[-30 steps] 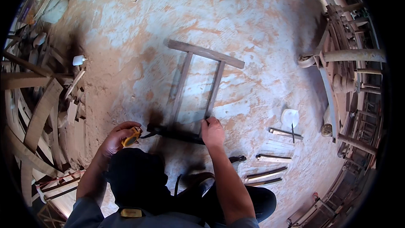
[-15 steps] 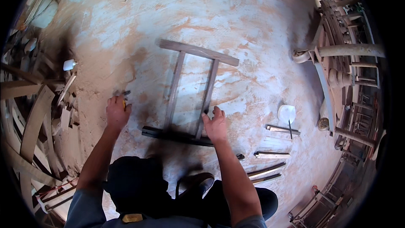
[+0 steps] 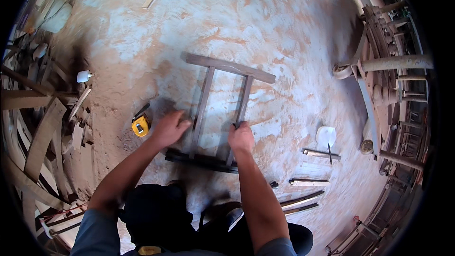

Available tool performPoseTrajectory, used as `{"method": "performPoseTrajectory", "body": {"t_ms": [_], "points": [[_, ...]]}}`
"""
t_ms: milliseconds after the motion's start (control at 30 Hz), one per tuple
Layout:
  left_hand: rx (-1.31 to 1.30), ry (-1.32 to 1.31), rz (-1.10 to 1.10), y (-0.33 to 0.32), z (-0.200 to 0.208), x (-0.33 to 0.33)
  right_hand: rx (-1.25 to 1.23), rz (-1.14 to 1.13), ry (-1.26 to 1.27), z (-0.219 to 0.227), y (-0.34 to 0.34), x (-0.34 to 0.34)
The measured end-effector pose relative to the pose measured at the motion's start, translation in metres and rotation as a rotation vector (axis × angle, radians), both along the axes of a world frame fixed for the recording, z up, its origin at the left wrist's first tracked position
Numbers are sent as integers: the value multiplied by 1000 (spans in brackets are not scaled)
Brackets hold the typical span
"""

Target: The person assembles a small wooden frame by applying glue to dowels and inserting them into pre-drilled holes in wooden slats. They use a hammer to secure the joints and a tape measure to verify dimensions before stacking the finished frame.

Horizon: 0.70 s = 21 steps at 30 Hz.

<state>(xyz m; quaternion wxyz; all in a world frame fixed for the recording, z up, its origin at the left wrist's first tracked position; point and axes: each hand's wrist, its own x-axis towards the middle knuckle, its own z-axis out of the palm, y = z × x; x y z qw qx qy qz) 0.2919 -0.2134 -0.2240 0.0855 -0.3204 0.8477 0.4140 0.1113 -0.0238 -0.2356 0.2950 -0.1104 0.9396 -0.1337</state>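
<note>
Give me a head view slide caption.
Right hand holds a dark brown rectangular wooden frame; open left hand between it and a boxy yellow tape measure.

matt wooden frame (image 3: 231,68), smooth plastic tape measure (image 3: 141,126), rough dusty floor (image 3: 294,104)

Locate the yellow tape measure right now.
In the head view, the tape measure lies on the floor, left of centre, just left of the person's left hand and beyond it from the wooden frame.

Grey-brown frame (image 3: 232,68), yellow-black tape measure (image 3: 141,126), patchy white-tan floor (image 3: 294,106)
</note>
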Motion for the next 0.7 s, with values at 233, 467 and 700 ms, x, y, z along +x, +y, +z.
{"method": "performPoseTrajectory", "body": {"t_ms": [233,467,700], "points": [[849,20,501,27,12,-47,-319,-355,-71,4,27,22],[794,120,214,26,52,-49,-599,-433,-127,22,48,22],[560,281,84,24,117,-67,-847,-491,-184,75,32,-1]]}}
